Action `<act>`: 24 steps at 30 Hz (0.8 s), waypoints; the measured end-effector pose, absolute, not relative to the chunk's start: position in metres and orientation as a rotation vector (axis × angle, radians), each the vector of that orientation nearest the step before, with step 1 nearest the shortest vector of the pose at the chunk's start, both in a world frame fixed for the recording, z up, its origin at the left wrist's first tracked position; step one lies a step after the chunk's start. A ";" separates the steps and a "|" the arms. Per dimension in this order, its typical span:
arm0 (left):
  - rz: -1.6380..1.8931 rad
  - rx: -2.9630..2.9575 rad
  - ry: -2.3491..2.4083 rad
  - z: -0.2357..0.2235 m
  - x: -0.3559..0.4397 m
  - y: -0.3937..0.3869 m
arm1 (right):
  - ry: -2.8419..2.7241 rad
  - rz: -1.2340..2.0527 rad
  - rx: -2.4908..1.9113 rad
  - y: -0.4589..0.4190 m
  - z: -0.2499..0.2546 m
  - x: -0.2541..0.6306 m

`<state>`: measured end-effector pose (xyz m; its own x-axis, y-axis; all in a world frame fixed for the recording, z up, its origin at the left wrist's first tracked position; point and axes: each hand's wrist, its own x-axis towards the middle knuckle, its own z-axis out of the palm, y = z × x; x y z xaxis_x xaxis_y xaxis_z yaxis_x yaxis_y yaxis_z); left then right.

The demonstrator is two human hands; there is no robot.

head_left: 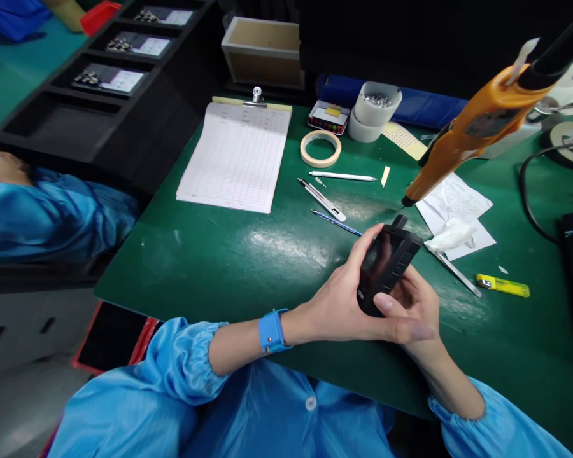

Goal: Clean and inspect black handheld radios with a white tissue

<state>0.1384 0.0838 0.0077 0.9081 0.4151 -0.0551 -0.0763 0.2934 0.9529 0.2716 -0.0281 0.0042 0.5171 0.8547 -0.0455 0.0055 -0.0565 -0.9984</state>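
Note:
A black handheld device (pixel 381 264) with a dark screen, side buttons and a short stub on top is held tilted above the green table. My left hand (pixel 337 305) is closed around its near left side, thumb along the edge by the screen. My right hand (pixel 417 308) grips it from the right, with the thumb on its lower side; some fingers are hidden behind it. Just above the device hangs an orange electric screwdriver (pixel 475 130), its tip pointing down near the stub. Neither hand touches the screwdriver.
Pens, a utility knife (pixel 322 199), a tape roll (pixel 320 149) and a clipboard (pixel 236 156) lie leftward. White cups of screws (pixel 375 105) stand behind. Tweezers (pixel 458 275), papers (pixel 480 203) and a yellow lighter (pixel 503 285) lie right. A co-worker's sleeve (pixel 52 216) is far left, beside black trays (pixel 62 124).

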 end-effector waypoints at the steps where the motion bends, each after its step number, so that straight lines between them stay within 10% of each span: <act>1: 0.337 1.240 0.330 0.007 0.139 0.083 | -0.786 0.817 -1.482 -0.028 0.005 0.269; 24: 0.313 1.037 0.323 0.006 0.139 0.075 | -0.806 0.975 -1.415 -0.022 0.003 0.278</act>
<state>0.1388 0.0751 0.0055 0.9092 0.4009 -0.1123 -0.1003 0.4727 0.8755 0.2783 -0.0224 0.0031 0.4132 0.9047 -0.1039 -0.0677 -0.0833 -0.9942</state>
